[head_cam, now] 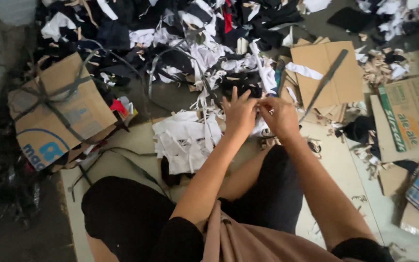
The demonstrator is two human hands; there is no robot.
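Scraps [185, 138] beside box [56, 114]

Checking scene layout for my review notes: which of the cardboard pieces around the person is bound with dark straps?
The cardboard box at the left, a closed box with dark straps crossed over its top. The flattened cardboard beyond the hands only has one loose strip lying across it.

I see both my bare forearms reaching forward from my lap, converging so the hands meet in front of me. My left hand [239, 114] has its fingers spread and lifted, thumb turned toward the other hand. My right hand [278, 115] is curled, fingertips pinched together and touching the left's.
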